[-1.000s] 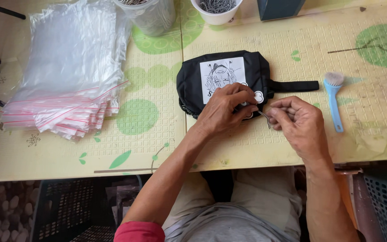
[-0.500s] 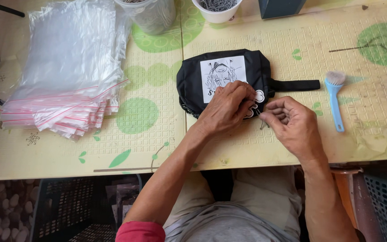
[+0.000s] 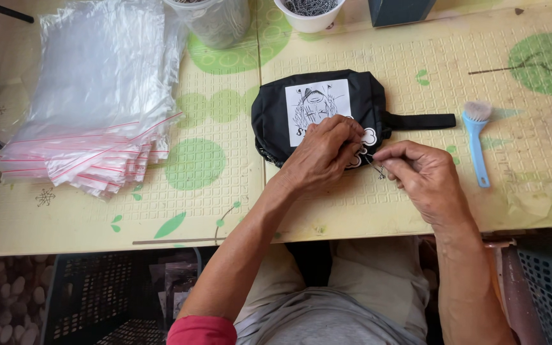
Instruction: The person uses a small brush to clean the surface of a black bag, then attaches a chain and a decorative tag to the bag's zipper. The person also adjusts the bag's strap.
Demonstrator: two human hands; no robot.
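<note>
A black pouch [image 3: 273, 112] with a white printed patch and a black side strap lies on the cream foam mat [image 3: 378, 211]. My left hand [image 3: 324, 156] rests on the pouch's near right corner, fingers pinched at a white flower-shaped charm [image 3: 368, 137]. My right hand [image 3: 420, 179] is just to the right of it, thumb and forefinger pinching a thin ball chain [image 3: 374, 167] that runs between both hands. Where the chain ends is hidden by my fingers.
A thick stack of clear zip bags with red strips [image 3: 91, 115] lies at the left. A small blue brush [image 3: 477, 137] lies right of the pouch. A clear cup [image 3: 215, 22], a white cup of chains [image 3: 308, 11] and a dark box [image 3: 400, 9] stand at the back.
My right hand has drawn closer to the left hand at the pouch's corner, and the thin chain now shows between the fingers. The pouch has stayed put.
</note>
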